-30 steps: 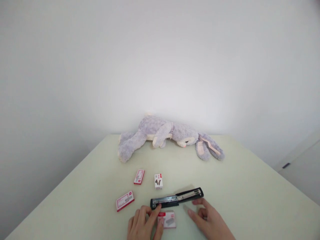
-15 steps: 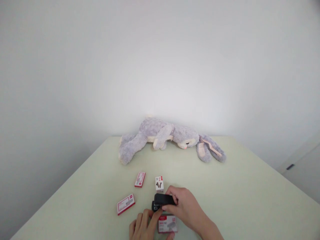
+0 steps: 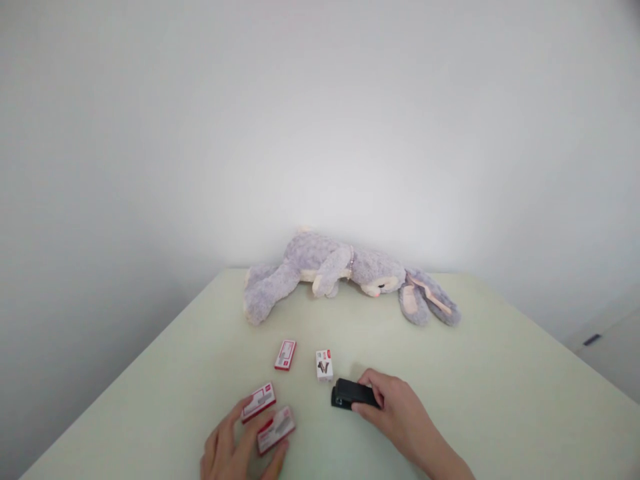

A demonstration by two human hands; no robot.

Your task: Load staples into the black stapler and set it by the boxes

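My right hand (image 3: 400, 407) is closed around the rear of a black stapler (image 3: 353, 393), which lies right of centre near the table's front. At the lower left my left hand (image 3: 235, 443) grips a red-and-white staple box (image 3: 277, 430) between thumb and fingers. Just behind that box, and close against it, is a second red-and-white staple box (image 3: 259, 401); one of my left fingertips reaches its left side. Farther back lie a smaller red-and-white box (image 3: 285, 355) and a white box with a stapler picture (image 3: 324, 365).
A lilac plush rabbit (image 3: 320, 267) lies on its side along the back of the pale green table (image 3: 470, 347), close to the wall. Its ears (image 3: 430, 298) point right.
My left hand has moved left with the staple box, bringing it beside the other one. My right hand has shifted right with the stapler. The view has turned slightly.
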